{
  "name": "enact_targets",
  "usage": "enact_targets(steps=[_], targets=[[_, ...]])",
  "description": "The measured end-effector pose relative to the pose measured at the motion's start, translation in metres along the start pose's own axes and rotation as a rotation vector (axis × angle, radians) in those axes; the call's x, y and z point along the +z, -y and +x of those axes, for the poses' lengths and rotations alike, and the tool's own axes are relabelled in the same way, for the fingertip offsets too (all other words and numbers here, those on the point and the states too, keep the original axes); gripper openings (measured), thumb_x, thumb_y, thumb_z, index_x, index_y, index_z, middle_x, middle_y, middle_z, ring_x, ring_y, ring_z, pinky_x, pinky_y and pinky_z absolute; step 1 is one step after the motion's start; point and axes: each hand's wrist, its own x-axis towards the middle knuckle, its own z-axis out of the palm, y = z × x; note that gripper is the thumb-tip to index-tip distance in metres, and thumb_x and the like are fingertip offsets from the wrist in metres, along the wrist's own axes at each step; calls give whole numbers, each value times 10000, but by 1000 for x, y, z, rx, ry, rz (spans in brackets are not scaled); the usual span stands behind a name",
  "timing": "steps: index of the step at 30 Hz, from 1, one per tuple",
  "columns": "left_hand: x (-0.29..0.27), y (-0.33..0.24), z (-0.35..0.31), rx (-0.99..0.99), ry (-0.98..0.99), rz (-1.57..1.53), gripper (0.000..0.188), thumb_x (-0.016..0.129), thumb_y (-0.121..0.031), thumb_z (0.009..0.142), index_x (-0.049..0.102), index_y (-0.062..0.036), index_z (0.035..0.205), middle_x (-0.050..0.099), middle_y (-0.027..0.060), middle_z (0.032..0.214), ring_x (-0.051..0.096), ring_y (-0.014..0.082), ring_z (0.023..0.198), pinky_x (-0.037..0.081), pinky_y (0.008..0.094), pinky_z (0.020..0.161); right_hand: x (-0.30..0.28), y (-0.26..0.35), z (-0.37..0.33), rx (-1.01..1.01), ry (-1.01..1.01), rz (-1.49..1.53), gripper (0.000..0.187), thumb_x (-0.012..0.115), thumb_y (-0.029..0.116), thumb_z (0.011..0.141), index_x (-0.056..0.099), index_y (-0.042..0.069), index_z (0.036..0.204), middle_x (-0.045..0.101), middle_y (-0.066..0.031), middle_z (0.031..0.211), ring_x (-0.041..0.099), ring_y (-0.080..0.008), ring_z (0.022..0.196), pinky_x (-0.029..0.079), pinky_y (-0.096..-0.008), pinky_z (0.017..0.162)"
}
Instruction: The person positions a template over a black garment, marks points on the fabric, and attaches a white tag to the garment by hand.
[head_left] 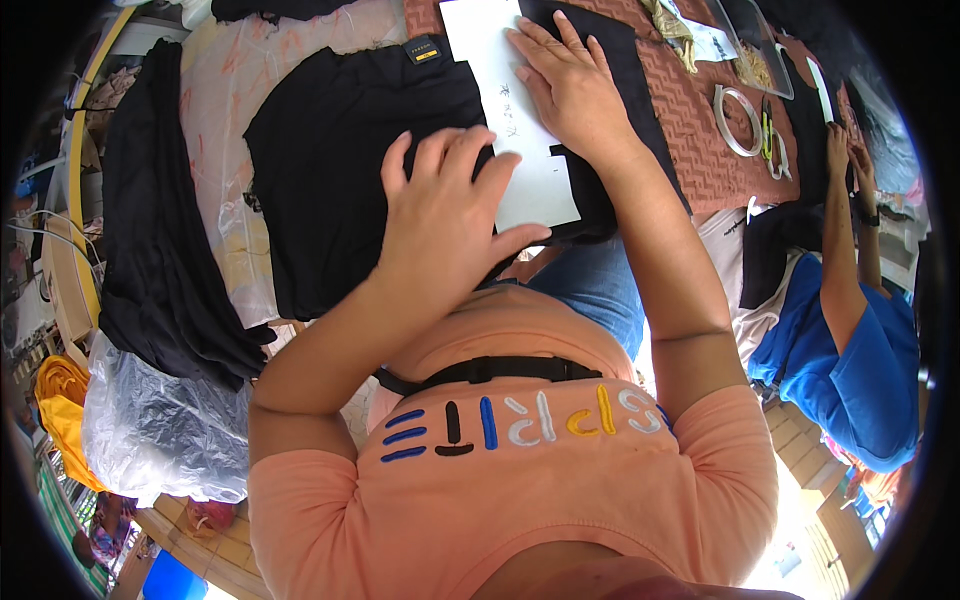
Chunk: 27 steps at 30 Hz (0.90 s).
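Note:
A white card template with stepped edges and some handwriting lies over a black garment on the table. My right hand rests flat on the template's upper part, fingers stretched away from me. Over the template's lower left edge is my left hand, its fingers spread and slightly bent, with nothing held. Whether its fingertips touch the cloth or card I cannot tell. A small dark tag sits at the garment's upper edge. To the right of the template, black fabric continues beneath my right forearm.
On the brown patterned tablecloth at right lie a roll of clear tape and yellow-green snips. Another black cloth hangs at left above a clear plastic bag. A co-worker in a blue shirt works at right.

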Motion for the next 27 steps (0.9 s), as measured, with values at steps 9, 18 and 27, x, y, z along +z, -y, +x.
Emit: enact_targets(steps=[9,18,27], targets=[[24,35,49,144,167,9,766,716,-382,858,424,43,1425,356,209,1537,328,369,1432,311,431,1168,-9,3,4,3,47,52,417,567,193,935,586,61,1330,540,-140,1414,384,-388,1406,319,-569,1121],[34,42,52,203,273,90,750,678,-417,884,414,-8,1455,315,201,1561,309,338,1453,290,461,1175,-9,-6,2,-1,41,109,425,577,170,925,576,44,1331,531,-169,1417,362,-429,1407,311,-570,1124],[24,32,56,163,385,198,718,657,-439,900,408,-119,1492,270,205,1588,273,323,1478,243,487,1194,-109,10,-42,134,-6,264,354,635,152,920,627,49,1258,580,-149,1359,481,-351,1337,397,-452,1078]])
